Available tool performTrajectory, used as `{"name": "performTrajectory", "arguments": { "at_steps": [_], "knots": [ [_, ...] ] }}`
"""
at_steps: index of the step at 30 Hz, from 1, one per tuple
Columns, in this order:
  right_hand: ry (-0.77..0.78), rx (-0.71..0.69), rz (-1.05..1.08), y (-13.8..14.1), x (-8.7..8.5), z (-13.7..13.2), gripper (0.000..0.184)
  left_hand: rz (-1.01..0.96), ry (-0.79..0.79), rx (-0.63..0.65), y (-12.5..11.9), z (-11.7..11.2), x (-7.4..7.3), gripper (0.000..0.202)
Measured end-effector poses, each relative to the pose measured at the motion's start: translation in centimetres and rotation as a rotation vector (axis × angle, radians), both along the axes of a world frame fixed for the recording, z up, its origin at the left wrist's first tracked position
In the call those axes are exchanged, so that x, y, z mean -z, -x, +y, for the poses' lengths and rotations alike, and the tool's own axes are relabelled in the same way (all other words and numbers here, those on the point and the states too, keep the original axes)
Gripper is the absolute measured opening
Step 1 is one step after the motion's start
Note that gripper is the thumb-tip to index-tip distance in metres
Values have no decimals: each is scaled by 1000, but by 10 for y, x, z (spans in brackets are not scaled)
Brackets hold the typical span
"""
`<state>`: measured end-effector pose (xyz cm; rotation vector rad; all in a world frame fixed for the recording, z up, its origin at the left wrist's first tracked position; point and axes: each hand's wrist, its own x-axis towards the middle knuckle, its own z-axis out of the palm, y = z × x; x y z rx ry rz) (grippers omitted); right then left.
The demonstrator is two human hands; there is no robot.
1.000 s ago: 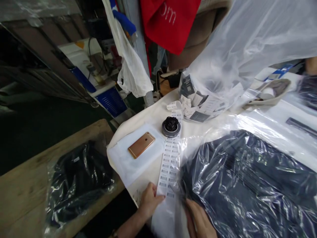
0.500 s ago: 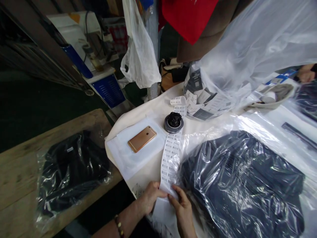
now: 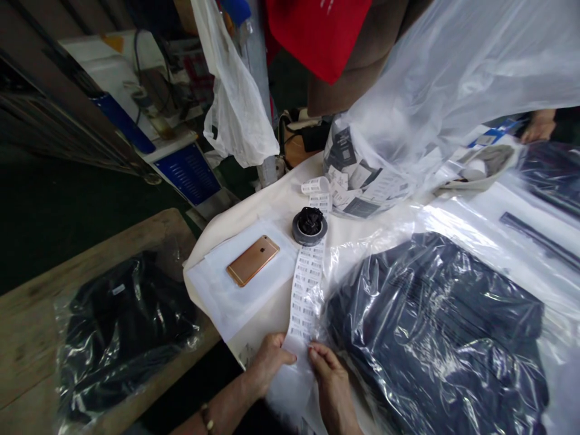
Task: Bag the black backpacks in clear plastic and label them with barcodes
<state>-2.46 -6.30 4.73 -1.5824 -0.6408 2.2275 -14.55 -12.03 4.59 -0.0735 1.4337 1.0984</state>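
A long strip of barcode labels [image 3: 302, 289] runs down the table toward me, its lower stretch blank backing. My left hand [image 3: 270, 365] grips the strip's left edge, thumb lying on top of the blank part. Just to the right, my right hand [image 3: 333, 380] has thumb and forefinger pinched together by the strip's right edge; whatever is between those fingertips is too small to make out. Farther up, a roll of dark tape [image 3: 298, 234] with crumpled black material in its core sits on the strip. Dark clothing in a clear plastic bag [image 3: 435, 326] lies beside my right hand.
A gold phone [image 3: 254, 260] rests on white sheets [image 3: 217, 302] at left. Behind the tape stands a clear bag of paper tags [image 3: 362, 187]. Another bagged black garment [image 3: 127, 326] lies on a wooden bench [image 3: 22, 314]. Another person's hand [image 3: 539, 125] shows at far right.
My right fingertips have drawn away from my left thumb, leaving a gap between the hands. My left hand still holds the strip. The whole view has shifted a little.
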Motion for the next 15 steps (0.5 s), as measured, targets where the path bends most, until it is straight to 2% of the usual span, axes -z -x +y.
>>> {"name": "performTrajectory", "arguments": {
  "at_steps": [4,6,7,9,11,13,14,15],
  "knots": [
    [65,96,115,-6,0,3,36,67,67,38,7,-3,5,29],
    [44,85,131,-12,-1,3,35,112,76,85,12,-6,6,31],
    [-16,40,119,-16,-2,3,34,150,82,124,15,-8,6,32],
    [-288,-123,54,-27,-7,1,26,285,108,211,22,-12,1,34],
    [-754,-248,-66,-41,-12,-1,15,563,141,230,28,-13,-10,40],
    [-1247,-255,-200,-55,-16,-2,17,855,112,181,29,-8,-28,42],
    [-1435,-239,-267,-62,-17,-1,23,919,79,172,26,-2,-38,39],
    [-1572,-233,-335,-68,-18,1,28,893,39,190,21,5,-49,34]
  ]
}}
